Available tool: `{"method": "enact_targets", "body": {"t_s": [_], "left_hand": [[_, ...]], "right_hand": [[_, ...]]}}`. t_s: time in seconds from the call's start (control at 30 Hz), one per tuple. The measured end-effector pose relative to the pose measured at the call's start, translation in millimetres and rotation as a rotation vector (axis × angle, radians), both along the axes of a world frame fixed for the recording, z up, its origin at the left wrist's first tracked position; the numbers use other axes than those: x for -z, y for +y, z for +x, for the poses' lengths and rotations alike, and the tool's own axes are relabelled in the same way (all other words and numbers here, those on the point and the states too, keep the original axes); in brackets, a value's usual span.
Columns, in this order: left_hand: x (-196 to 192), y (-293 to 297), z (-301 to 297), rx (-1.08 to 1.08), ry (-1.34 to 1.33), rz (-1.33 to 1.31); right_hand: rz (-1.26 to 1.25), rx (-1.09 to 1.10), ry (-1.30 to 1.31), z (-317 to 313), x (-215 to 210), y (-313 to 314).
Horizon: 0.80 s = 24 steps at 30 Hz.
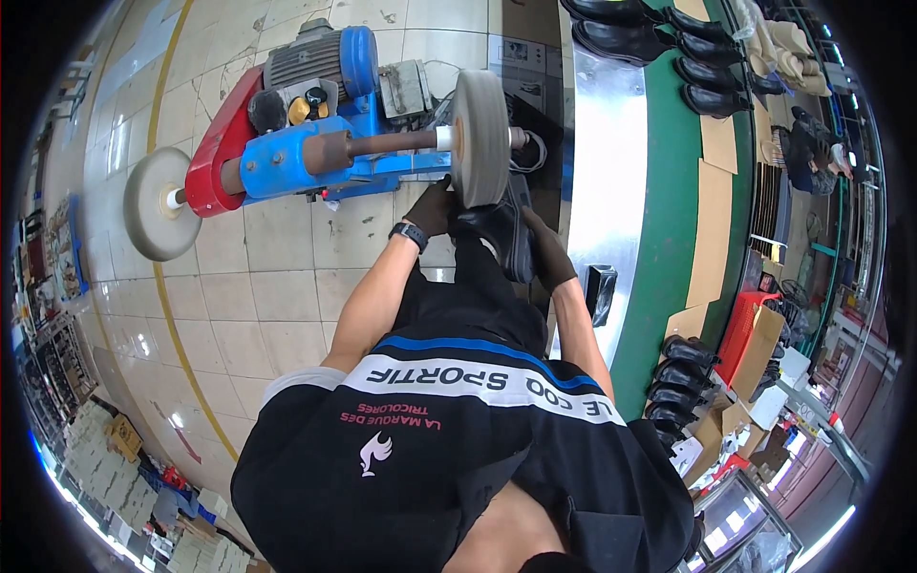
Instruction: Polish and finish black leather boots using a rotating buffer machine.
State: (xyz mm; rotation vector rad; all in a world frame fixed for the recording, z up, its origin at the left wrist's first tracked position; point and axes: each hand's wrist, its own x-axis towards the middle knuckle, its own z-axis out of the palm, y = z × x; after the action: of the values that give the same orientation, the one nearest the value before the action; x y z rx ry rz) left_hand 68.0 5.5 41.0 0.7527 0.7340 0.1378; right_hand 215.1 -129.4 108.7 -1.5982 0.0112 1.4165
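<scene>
A black leather shoe [495, 234] is held between my two hands, right under the grey buffing wheel [482, 138]. Its upper touches or nearly touches the wheel's lower edge, and its sole faces right. Dark gloves cover both hands. My left hand [435, 208] grips the shoe from the left, its fingers partly hidden behind the wheel. From the right, my right hand [549, 253] is closed along the sole side. The wheel sits on the shaft of a blue polishing machine [277, 164] with a red belt guard [222, 143] and a grey motor [306, 62].
A second wheel [162, 203] is on the machine's left end. To my right runs a metal-edged bench [607, 162] with a green top [659, 220]. Black shoes [626, 38] stand at its far end, more shoes [678, 377] nearer. A small black object [599, 294] lies on the metal edge.
</scene>
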Motion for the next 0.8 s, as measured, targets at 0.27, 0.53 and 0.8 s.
{"method": "enact_targets", "body": {"t_s": [0.27, 0.53, 0.8], "left_hand": [[3.3, 1.4, -52.9, -0.032, -0.471, -0.833], [38.6, 13.5, -70.6, -0.144, -0.178, -0.678], [243.6, 41.0, -86.3, 0.043, -0.1, 0.201]], "right_hand": [[-0.061, 0.032, 0.187, -30.0, -18.7, -32.8], [0.04, 0.197, 0.542, -44.0, -17.1, -5.8], [0.102, 0.003, 0.495, -31.7, 58.8, 37.5]]}}
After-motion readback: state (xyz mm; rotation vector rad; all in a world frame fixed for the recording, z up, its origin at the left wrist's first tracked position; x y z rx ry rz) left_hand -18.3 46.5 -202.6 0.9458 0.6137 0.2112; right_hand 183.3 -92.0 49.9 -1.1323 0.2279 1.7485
